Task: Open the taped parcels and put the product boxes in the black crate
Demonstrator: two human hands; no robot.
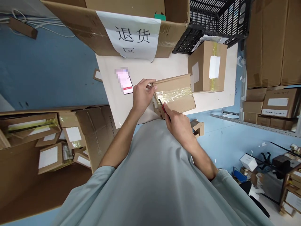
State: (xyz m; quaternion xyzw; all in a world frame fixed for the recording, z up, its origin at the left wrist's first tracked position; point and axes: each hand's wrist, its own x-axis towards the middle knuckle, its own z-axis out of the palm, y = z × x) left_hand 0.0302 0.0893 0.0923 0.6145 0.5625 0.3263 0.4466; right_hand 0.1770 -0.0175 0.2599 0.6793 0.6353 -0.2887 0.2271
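A flat cardboard box (174, 89) lies on the white table before me, with shiny clear-yellow tape running along its top. My left hand (143, 95) is at the box's far left corner, thumb and fingers closed on its edge. In my right hand (177, 125) is a red box cutter (163, 107), gripped with its dark tip at the tape near the box's left end. Whether the tip has gone through the tape, I cannot tell. Left of the box a phone (127, 89) with a lit pink screen lies on the table.
A taller taped box (213, 67) stands right of the flat one. Behind are a large carton (82, 26) with a paper sign and a black plastic crate (218, 20). At lower left, an open carton (94, 131) holds several small boxes. Shelved boxes (277, 102) stand at right.
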